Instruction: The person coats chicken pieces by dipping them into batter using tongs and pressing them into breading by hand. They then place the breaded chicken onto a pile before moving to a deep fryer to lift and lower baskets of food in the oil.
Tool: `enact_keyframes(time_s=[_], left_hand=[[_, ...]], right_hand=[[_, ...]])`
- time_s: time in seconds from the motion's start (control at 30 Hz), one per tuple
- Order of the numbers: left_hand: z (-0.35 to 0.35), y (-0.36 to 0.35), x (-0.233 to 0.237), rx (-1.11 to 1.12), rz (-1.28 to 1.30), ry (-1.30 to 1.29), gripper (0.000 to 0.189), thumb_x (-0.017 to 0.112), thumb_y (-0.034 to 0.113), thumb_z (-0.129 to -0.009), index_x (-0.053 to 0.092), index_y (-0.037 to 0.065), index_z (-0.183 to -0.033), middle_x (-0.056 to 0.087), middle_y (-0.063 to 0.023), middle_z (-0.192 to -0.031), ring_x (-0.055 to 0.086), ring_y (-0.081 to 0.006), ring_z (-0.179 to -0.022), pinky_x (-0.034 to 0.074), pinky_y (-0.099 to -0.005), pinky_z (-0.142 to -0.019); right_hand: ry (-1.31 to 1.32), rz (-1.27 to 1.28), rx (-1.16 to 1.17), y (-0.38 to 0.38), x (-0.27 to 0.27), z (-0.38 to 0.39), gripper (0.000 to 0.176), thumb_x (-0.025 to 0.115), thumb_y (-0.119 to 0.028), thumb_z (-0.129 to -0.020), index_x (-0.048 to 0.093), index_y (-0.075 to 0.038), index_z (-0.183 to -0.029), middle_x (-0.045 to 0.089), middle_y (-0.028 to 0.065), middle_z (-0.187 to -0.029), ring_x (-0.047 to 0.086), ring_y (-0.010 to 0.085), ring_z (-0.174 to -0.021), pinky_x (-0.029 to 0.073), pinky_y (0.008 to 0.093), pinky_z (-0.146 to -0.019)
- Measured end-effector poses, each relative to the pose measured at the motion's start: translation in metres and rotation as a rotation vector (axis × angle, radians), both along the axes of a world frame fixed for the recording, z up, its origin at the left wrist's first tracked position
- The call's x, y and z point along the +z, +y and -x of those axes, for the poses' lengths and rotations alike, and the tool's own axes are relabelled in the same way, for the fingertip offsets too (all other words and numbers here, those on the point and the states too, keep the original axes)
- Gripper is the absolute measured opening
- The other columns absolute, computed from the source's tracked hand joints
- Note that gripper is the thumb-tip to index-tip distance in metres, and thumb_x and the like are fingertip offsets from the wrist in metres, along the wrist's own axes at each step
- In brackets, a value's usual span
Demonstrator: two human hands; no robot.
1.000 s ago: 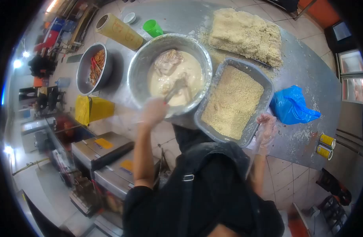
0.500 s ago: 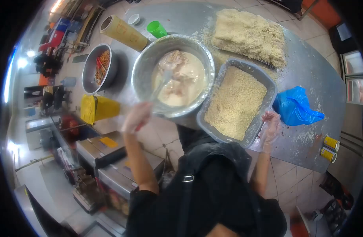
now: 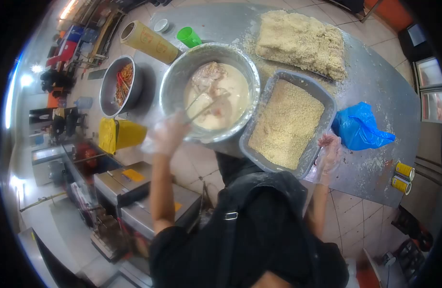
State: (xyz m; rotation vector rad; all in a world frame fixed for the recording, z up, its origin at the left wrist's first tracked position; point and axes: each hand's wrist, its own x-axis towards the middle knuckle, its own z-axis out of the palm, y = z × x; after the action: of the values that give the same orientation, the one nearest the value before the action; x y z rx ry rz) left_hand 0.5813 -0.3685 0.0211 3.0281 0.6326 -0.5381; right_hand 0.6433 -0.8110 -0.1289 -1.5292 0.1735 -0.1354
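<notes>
My left hand (image 3: 168,134), in a clear plastic glove and blurred by motion, is closed around metal tongs (image 3: 198,102). The two arms of the tongs are spread apart and reach into a large metal bowl (image 3: 165,98). Inside it is a pale, creamy batter (image 3: 236,91) with pinkish pieces (image 3: 210,76), perhaps meat, partly under the surface. My right hand (image 3: 329,148), gloved too, is beside the right rim of a grey tub (image 3: 298,76), its fingers loosely bent and holding nothing I can see. Coarse, pale crumbs (image 3: 288,125) fill much of the tub.
A heap of crumbs (image 3: 300,43) lies at the back of the metal table (image 3: 374,120). Around stand a blue plastic bag (image 3: 361,127), two yellow cans (image 3: 403,177), a green cup (image 3: 189,36), a cardboard roll (image 3: 151,42), a yellow container (image 3: 119,136) and a bowl of reddish food (image 3: 134,91).
My left hand has moved slightly up, closer to the bowl. The tongs, seen blurred earlier, now show two spread arms in the batter. My right hand stays nearly in place.
</notes>
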Motion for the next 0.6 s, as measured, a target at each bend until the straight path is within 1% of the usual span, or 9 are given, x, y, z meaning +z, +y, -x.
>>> enact_keyframes(time_s=[0.13, 0.2, 0.3, 0.37, 0.4, 0.47, 0.5, 0.57, 0.6], left_hand=[[-0.008, 0.022, -0.029, -0.093, -0.072, -0.014, 0.039, 0.062, 0.034, -0.088, 0.059, 0.012, -0.12, 0.067, -0.0168, -0.097, 0.065, -0.0365, -0.088, 0.052, -0.0462, -0.079], [-0.012, 0.028, -0.028, -0.143, -0.084, -0.018, 0.037, 0.061, 0.033, -0.089, 0.06, 0.01, -0.118, 0.067, -0.0167, -0.098, 0.065, -0.036, -0.087, 0.052, -0.0459, -0.079], [-0.014, 0.032, -0.014, -0.184, 0.024, 0.054, 0.031, 0.059, 0.032, -0.091, 0.064, 0.008, -0.109, 0.069, -0.0149, -0.091, 0.065, -0.0348, -0.085, 0.051, -0.0457, -0.08], [-0.008, 0.046, -0.008, -0.292, 0.238, 0.003, 0.032, 0.055, 0.034, -0.093, 0.066, 0.005, -0.1, 0.066, -0.0111, -0.075, 0.064, -0.0267, -0.07, 0.051, -0.0407, -0.068], [-0.01, 0.042, 0.002, -0.298, 0.239, 0.003, 0.032, 0.055, 0.034, -0.093, 0.066, 0.005, -0.1, 0.066, -0.0111, -0.075, 0.064, -0.0267, -0.07, 0.051, -0.0407, -0.068], [-0.016, 0.034, 0.031, 0.088, 0.512, 0.21, 0.035, 0.053, 0.035, -0.095, 0.066, 0.003, -0.097, 0.058, -0.0078, -0.064, 0.058, -0.0175, -0.055, 0.047, -0.0351, -0.054], [-0.018, 0.037, 0.029, 0.088, 0.513, 0.209, 0.035, 0.053, 0.035, -0.095, 0.066, 0.003, -0.097, 0.058, -0.0078, -0.064, 0.058, -0.0175, -0.055, 0.047, -0.0351, -0.054], [-0.019, 0.051, 0.022, 0.193, 0.49, 0.288, 0.036, 0.053, 0.036, -0.095, 0.066, 0.002, -0.097, 0.056, -0.006, -0.064, 0.05, -0.0105, -0.048, 0.041, -0.0293, -0.044], [-0.017, 0.056, 0.017, 0.197, 0.49, 0.287, 0.036, 0.053, 0.036, -0.095, 0.066, 0.002, -0.097, 0.056, -0.006, -0.064, 0.05, -0.0105, -0.048, 0.041, -0.0293, -0.044]], right_hand=[[0.019, -0.017, 0.038, 0.007, 0.009, -0.002, 0.041, 0.037, -0.031, -0.104, 0.064, -0.001, -0.095, 0.065, 0.0065, -0.08, 0.058, 0.014, -0.074, 0.047, 0.0277, -0.072], [0.019, -0.017, 0.042, 0.01, 0.018, -0.003, 0.041, 0.037, -0.031, -0.104, 0.065, -0.001, -0.096, 0.065, 0.0061, -0.08, 0.058, 0.0139, -0.074, 0.047, 0.0281, -0.072], [0.066, 0.081, 0.035, 0.009, 0.022, -0.003, 0.042, 0.038, -0.032, -0.104, 0.064, -0.001, -0.096, 0.065, 0.0054, -0.081, 0.059, 0.0137, -0.075, 0.047, 0.0278, -0.072], [0.065, 0.031, 0.02, 0.009, 0.019, -0.002, 0.042, 0.038, -0.033, -0.103, 0.065, -0.001, -0.095, 0.064, 0.0055, -0.08, 0.058, 0.0139, -0.074, 0.047, 0.0273, -0.072], [0.064, 0.032, 0.013, 0.009, 0.019, -0.002, 0.042, 0.038, -0.033, -0.103, 0.065, -0.001, -0.095, 0.064, 0.0055, -0.08, 0.058, 0.0139, -0.074, 0.047, 0.0273, -0.072], [0.104, -0.033, 0.013, 0.01, 0.019, -0.002, 0.043, 0.038, -0.033, -0.103, 0.065, -0.001, -0.095, 0.064, 0.0053, -0.08, 0.057, 0.0141, -0.073, 0.046, 0.0273, -0.072], [0.103, -0.032, 0.014, 0.01, 0.019, -0.003, 0.043, 0.038, -0.033, -0.103, 0.065, -0.001, -0.095, 0.064, 0.0053, -0.08, 0.057, 0.0141, -0.073, 0.046, 0.0273, -0.072], [0.093, -0.016, 0.041, 0.01, 0.02, -0.004, 0.044, 0.038, -0.034, -0.103, 0.065, -0.001, -0.094, 0.064, 0.0053, -0.08, 0.057, 0.0137, -0.073, 0.046, 0.0274, -0.071], [0.093, -0.017, 0.045, 0.01, 0.022, -0.005, 0.044, 0.038, -0.034, -0.103, 0.065, -0.001, -0.094, 0.064, 0.0053, -0.08, 0.057, 0.0137, -0.073, 0.046, 0.0274, -0.071]])
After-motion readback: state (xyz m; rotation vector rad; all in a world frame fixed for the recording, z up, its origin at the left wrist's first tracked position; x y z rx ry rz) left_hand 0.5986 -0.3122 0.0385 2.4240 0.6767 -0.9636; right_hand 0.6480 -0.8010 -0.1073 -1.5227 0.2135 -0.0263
